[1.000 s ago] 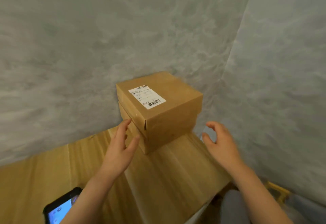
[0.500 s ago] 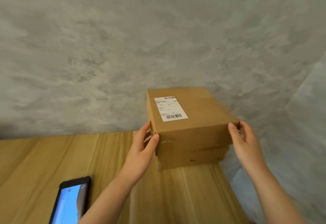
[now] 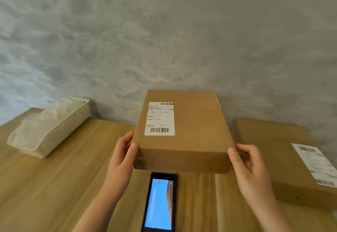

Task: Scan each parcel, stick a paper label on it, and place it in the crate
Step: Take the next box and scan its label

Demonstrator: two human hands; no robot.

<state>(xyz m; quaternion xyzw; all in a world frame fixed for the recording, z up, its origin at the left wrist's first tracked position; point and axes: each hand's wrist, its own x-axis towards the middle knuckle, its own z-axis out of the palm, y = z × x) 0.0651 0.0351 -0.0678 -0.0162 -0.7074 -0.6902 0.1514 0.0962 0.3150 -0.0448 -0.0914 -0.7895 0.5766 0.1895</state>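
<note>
Brown cardboard is being gripped from both sides: the parcel (image 3: 184, 133) is being held between the left hand (image 3: 121, 160) and the right hand (image 3: 249, 166), each hand being closed on a near corner with the thumb pressed on the front face. A white label (image 3: 159, 119) with two barcodes is being shown on the parcel's top, nearer the left hand. Whether the parcel is being kept clear of the tabletop (image 3: 54, 186) cannot be told. A phone (image 3: 159, 202) with a lit blue screen is being left flat between the two wrists, just under the parcel's near edge. A second box (image 3: 284, 160) with its own label is lying just beyond the right hand. A pale woven crate (image 3: 62, 131), lined with white wrapping, is standing well off past the left hand, against the grey wall (image 3: 164, 31).
</note>
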